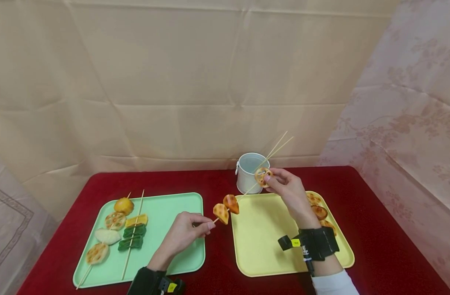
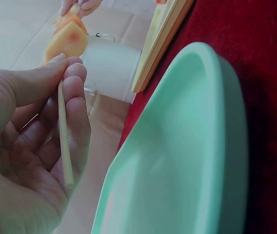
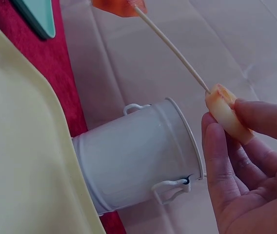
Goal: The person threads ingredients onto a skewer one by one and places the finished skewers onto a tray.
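My left hand (image 1: 188, 231) pinches the lower end of a wooden skewer (image 3: 175, 51) between thumb and fingers. Threaded on it are a yellow-orange wedge with brown grill spots (image 1: 221, 213) and a darker orange piece (image 1: 230, 203). The skewer slants up to the right. My right hand (image 1: 285, 190) holds a round lotus root slice (image 1: 263, 177) between thumb and fingertips, in front of the white bucket. In the right wrist view the skewer's tip meets the slice's edge. The left wrist view shows the skewer's bottom end lying across my left palm.
A green tray (image 1: 166, 246) on the left bears two loaded skewers. On the yellow tray (image 1: 262, 250) several food pieces (image 1: 319, 212) lie along the right side. The white bucket (image 1: 245, 178) with bare skewers stands behind, on the red cloth (image 1: 217, 254).
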Demonstrator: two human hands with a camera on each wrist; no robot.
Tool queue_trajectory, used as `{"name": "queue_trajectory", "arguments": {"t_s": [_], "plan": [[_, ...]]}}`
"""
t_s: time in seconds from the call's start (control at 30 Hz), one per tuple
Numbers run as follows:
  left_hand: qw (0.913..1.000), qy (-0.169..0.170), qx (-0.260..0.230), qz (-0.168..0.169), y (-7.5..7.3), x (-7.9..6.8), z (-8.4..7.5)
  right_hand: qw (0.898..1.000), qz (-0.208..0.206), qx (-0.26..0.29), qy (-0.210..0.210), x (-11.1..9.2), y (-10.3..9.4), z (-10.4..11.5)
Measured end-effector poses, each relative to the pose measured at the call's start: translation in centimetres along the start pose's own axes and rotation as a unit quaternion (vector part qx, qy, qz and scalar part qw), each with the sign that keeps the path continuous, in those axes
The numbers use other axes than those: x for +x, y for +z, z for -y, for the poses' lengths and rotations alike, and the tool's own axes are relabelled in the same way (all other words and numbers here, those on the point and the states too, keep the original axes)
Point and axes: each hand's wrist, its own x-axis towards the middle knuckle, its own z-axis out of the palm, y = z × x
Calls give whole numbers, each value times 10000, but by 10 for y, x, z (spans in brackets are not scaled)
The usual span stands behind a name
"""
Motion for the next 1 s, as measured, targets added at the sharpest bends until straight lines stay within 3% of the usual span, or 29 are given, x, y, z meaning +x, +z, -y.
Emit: {"name": "queue_trajectory", "arguments": {"t_s": [0.33,0.7,1.0], "plan": [[10000,-47,36,-27,1,0,0,9991,-64,-412,-53,-1,1,-1],[10000,7,22,-42,2,0,2,9995,38,-303,71,-2,2,-2],[9999,-1,111,-7,2,1,-1,9974,397,-530,277,-4,6,0]]}}
